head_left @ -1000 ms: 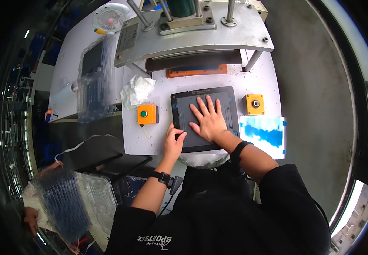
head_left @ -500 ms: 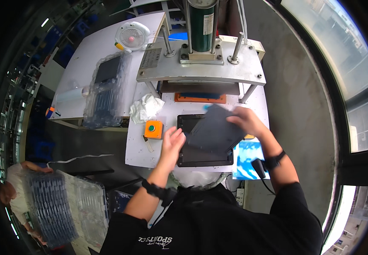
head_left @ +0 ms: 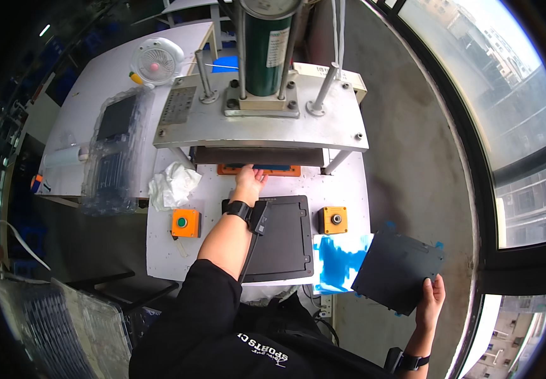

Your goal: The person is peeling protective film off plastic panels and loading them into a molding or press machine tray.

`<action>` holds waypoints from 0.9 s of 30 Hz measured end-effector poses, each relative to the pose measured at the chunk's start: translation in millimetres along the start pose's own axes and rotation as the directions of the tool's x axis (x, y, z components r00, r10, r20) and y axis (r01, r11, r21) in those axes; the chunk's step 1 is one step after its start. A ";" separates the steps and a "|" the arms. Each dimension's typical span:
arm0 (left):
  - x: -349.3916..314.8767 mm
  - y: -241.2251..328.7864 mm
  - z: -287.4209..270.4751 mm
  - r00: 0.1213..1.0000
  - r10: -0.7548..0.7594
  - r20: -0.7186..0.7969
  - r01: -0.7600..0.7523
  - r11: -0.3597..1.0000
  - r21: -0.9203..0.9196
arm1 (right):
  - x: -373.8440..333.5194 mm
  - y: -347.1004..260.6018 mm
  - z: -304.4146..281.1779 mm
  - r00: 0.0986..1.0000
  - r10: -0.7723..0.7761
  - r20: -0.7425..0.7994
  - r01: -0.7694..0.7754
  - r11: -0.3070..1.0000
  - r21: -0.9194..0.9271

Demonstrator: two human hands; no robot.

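Observation:
My left hand (head_left: 251, 180) reaches under the press plate, fingers curled on the front edge of an orange fixture (head_left: 293, 171) with a blue inner part; the fingertips are partly hidden. My right hand (head_left: 433, 300) grips a thin dark grey panel (head_left: 399, 270) by its near right corner, off the right side of the table. Small blue tabs stick out at the panel's edges. A black rectangular frame-like case (head_left: 279, 243) lies flat on the table, partly covered by my left forearm.
Above the fixture stands a metal press (head_left: 260, 129) with a green cylinder (head_left: 265, 60). An orange button box (head_left: 186, 223) and a yellow one (head_left: 333, 220) flank the case. Also here: white cloth (head_left: 175, 185), a blue-and-white sheet (head_left: 339, 262), a fan (head_left: 157, 61), plastic trays (head_left: 116, 151).
The panel, over the black case before, has gone right and down in my right hand. My left hand has moved from beside the case to the orange fixture. The view has shifted.

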State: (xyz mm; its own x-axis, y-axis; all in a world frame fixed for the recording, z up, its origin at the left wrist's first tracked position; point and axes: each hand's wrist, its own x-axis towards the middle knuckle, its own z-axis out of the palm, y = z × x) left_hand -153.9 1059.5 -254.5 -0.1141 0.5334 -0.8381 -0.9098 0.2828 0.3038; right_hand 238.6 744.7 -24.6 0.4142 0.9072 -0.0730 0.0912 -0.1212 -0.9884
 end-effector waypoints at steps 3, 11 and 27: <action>1.5 0.8 0.6 0.987 0.095 0.133 -0.107 0.990 0.090 | 4.6 -5.0 -7.6 0.993 -0.119 0.005 0.119 0.991 -0.061; -142.0 14.8 -112.5 0.920 0.183 0.347 -0.278 0.928 0.248 | 71.2 -49.2 144.9 0.559 -0.402 0.725 0.801 0.488 -0.347; -348.0 93.6 -314.0 0.816 0.568 0.107 -0.568 0.756 0.325 | 173.0 140.9 441.9 0.422 -0.105 0.900 0.904 0.121 -0.410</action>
State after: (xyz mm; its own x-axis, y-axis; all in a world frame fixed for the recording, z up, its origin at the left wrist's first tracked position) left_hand -324.7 650.0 -76.7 -0.5672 0.6810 -0.4633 -0.4932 0.1696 0.8532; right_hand -77.1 1062.5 -235.3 -0.6501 0.7585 -0.0463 0.7566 0.6405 -0.1316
